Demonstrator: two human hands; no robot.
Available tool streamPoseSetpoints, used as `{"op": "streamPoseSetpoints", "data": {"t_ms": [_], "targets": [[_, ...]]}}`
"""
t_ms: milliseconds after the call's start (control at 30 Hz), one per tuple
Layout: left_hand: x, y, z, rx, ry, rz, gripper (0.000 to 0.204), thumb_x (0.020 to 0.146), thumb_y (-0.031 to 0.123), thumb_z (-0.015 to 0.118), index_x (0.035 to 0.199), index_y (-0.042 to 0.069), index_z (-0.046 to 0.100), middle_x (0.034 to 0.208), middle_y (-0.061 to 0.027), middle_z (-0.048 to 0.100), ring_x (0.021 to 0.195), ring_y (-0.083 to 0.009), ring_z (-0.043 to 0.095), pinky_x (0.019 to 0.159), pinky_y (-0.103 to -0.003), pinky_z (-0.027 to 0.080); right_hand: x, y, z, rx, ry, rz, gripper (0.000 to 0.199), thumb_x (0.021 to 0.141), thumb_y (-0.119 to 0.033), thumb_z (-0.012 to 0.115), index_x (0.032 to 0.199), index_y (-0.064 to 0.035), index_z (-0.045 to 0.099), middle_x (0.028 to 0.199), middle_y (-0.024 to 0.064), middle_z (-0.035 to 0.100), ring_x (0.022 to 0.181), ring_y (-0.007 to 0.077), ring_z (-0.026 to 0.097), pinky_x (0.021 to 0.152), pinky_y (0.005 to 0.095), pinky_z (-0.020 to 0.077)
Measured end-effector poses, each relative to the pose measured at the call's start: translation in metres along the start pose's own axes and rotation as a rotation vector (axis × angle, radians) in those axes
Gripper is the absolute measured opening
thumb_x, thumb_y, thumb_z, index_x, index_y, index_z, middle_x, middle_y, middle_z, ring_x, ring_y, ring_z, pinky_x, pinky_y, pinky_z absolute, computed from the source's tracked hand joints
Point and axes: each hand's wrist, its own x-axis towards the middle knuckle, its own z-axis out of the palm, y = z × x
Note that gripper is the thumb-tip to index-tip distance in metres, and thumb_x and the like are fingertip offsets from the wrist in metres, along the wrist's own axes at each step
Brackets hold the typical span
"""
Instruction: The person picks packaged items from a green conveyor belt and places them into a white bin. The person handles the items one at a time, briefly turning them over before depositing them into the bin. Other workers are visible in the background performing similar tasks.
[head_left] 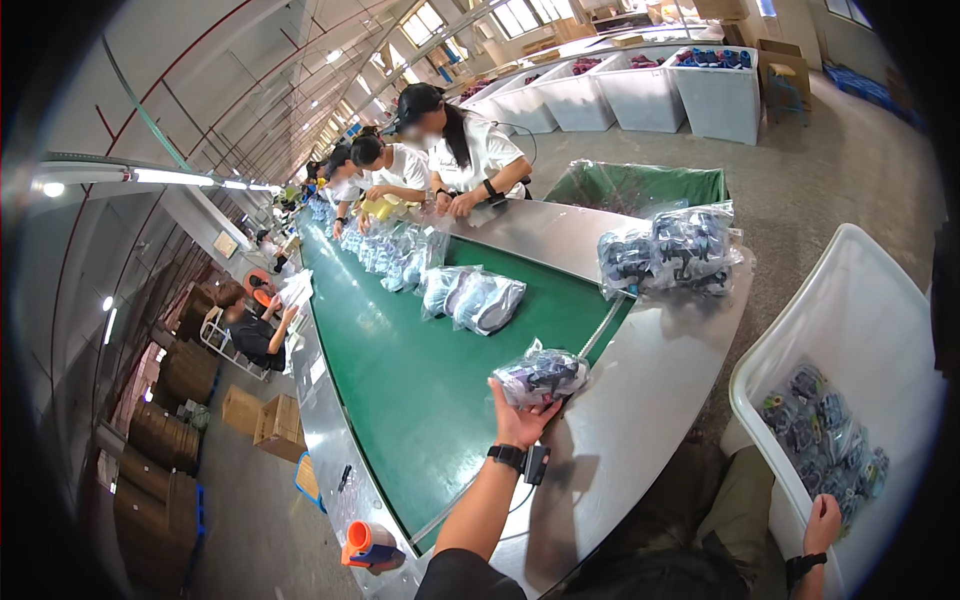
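My left hand [525, 418] is closed round a clear plastic bag of dark and purple shoes [541, 376], at the near end of the green conveyor belt [400, 400]. My right hand [823, 522], fingers curled, is at the lower right by the white bin [757, 375]; nothing shows in it. Inside that bin lie several bagged dark shoes [825, 430]. More bagged dark shoes [670, 250] are piled on the metal table [640, 370] ahead to the right. Farther up the belt are bags of pale blue shoes [472, 298].
An orange and blue cup [366, 546] stands on the metal ledge at lower left. Co-workers [470, 150] line the belt's far side; another person [250, 325] is at its left. A green-lined bin [640, 185] and large white bins [715, 100] stand beyond.
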Motion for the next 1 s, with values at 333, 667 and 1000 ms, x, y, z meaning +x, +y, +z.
{"op": "streamPoseSetpoints", "data": {"t_ms": [333, 667, 1000], "targets": [[0.022, 0.009, -0.026, -0.105, -0.003, 0.024, 0.056, 0.093, 0.038, 0.055, 0.139, 0.005, 0.050, 0.132, -0.0178, 0.062, 0.121, -0.0394, 0.061, 0.099, -0.058, 0.055, -0.004, -0.007, -0.004, 0.025, 0.027, -0.036, 0.020, 0.100, -0.019, 0.061, 0.103, 0.0003, 0.069, 0.096, 0.0182, 0.071, 0.087, 0.0359, 0.068, 0.079, 0.0413, 0.0525], [-0.083, -0.039, 0.012, -0.049, -0.226, -0.012, 0.067, 0.089, 0.044, 0.065, 0.142, 0.003, 0.055, 0.137, -0.0174, 0.065, 0.125, -0.0388, 0.062, 0.108, -0.057, 0.050, -0.017, -0.108, -0.027, 0.189, -0.028, -0.310, 0.022, 0.092, -0.006, 0.066, 0.112, 0.0007, 0.067, 0.104, 0.0132, 0.066, 0.099, 0.0273, 0.065, 0.088, 0.0361, 0.0511], [-0.173, -0.151, 0.037, 0.113, -0.460, -0.483, 0.082, 0.078, 0.027, 0.068, 0.152, 0.001, 0.044, 0.143, -0.0183, 0.060, 0.128, -0.0385, 0.060, 0.113, -0.054, 0.046, -0.044, -0.275, -0.001, 1.129, -0.777, -0.154, 0.085, 0.095, -0.035, 0.079, 0.153, 0.0094, 0.037, 0.140, 0.0217, 0.060, 0.125, 0.0242, 0.062, 0.104, 0.0355, 0.0504]]}}
